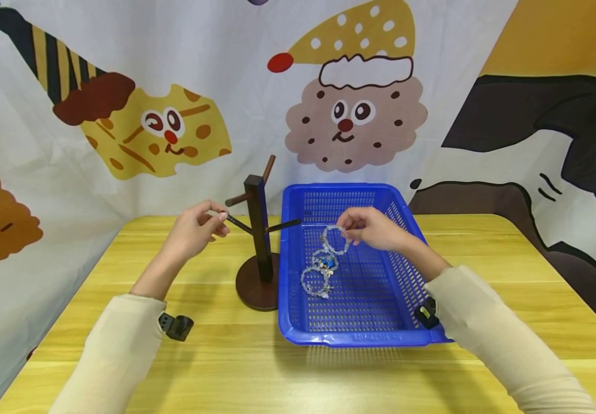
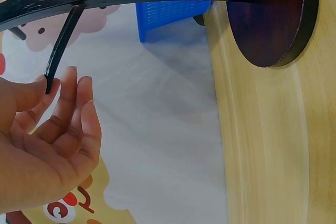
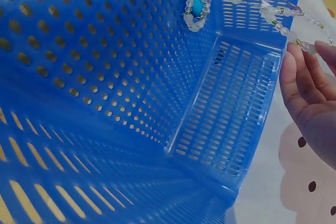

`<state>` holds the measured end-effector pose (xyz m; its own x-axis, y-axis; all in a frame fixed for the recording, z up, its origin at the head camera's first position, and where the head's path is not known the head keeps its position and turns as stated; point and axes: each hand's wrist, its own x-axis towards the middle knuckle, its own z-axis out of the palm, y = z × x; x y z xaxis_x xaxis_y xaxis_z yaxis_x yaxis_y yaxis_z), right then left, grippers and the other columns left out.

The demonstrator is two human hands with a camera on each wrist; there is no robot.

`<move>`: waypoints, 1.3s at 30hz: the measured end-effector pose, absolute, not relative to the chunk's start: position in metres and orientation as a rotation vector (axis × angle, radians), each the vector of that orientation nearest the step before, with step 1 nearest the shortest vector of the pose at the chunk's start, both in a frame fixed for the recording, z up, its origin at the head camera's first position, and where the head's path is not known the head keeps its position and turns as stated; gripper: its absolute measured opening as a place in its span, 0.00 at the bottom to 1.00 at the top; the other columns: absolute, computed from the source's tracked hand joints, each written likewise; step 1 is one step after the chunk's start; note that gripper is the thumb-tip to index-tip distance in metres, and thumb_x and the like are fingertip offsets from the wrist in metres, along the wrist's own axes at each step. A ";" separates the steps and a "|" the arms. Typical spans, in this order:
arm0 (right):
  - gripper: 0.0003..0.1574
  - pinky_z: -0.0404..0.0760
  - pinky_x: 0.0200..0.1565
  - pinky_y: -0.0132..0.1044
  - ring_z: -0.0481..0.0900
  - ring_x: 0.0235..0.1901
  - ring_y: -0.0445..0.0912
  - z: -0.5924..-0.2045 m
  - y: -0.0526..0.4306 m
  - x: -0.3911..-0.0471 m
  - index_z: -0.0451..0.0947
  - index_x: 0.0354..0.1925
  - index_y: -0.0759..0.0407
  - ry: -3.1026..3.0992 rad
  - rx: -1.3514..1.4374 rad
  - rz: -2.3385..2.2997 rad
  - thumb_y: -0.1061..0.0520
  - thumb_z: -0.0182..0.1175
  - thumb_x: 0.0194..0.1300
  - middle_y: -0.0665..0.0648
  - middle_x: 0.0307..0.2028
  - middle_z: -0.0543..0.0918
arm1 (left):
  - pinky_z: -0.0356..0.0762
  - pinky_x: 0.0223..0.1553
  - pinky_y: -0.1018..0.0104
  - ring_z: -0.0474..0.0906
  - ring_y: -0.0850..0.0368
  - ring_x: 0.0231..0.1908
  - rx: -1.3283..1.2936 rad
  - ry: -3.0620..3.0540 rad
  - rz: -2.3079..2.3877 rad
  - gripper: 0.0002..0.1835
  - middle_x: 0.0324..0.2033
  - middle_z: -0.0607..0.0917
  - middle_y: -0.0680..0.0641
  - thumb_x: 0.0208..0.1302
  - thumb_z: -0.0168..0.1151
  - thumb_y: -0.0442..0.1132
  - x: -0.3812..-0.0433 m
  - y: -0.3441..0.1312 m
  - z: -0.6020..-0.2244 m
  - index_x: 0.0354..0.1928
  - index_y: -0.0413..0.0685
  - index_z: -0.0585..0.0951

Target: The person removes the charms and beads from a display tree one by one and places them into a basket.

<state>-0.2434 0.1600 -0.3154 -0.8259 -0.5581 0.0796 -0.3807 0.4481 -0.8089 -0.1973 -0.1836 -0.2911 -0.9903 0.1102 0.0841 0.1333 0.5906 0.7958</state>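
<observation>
My left hand (image 1: 194,227) pinches the tip of a peg (image 1: 239,223) on a dark wooden stand (image 1: 260,241). The stand is upright on a round base, with several pegs sticking out; none carries a bracelet. In the left wrist view, thumb and forefinger meet at the peg's end (image 2: 51,80), the other fingers loosely bent. My right hand (image 1: 373,227) holds a clear beaded bracelet (image 3: 286,31) between thumb and fingers, over the blue basket (image 1: 352,339). Inside the basket lie a bracelet with a blue charm (image 1: 327,263) and another clear beaded bracelet (image 1: 304,283).
The basket stands right beside the stand's base, its perforated walls rising around the bracelets. Both are on a light wooden table (image 1: 210,368). A printed cloth (image 1: 256,115) with cartoon figures hangs behind the table.
</observation>
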 end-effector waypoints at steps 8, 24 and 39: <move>0.09 0.79 0.29 0.39 0.76 0.30 0.61 -0.322 0.159 -0.244 0.75 0.38 0.68 2.478 -0.842 -1.299 0.74 0.54 0.58 0.58 0.28 0.78 | 0.76 0.39 0.55 0.80 0.49 0.35 -0.221 -2.772 -1.375 0.13 0.33 0.83 0.38 0.70 0.46 0.42 -0.198 -0.183 -0.292 0.47 0.41 0.74; 0.10 0.79 0.32 0.44 0.78 0.31 0.58 -0.305 0.163 -0.247 0.75 0.41 0.68 2.505 -0.834 -1.284 0.72 0.54 0.59 0.59 0.30 0.79 | 0.76 0.40 0.52 0.80 0.47 0.36 -0.226 -2.772 -1.389 0.13 0.33 0.83 0.38 0.70 0.46 0.42 -0.199 -0.184 -0.292 0.47 0.41 0.73; 0.11 0.79 0.33 0.36 0.79 0.30 0.45 -0.259 0.203 -0.243 0.73 0.44 0.69 2.634 -0.814 -1.240 0.66 0.55 0.63 0.62 0.34 0.78 | 0.76 0.39 0.56 0.80 0.49 0.36 -0.243 -2.816 -1.344 0.17 0.32 0.82 0.42 0.70 0.46 0.47 -0.198 -0.190 -0.291 0.53 0.44 0.72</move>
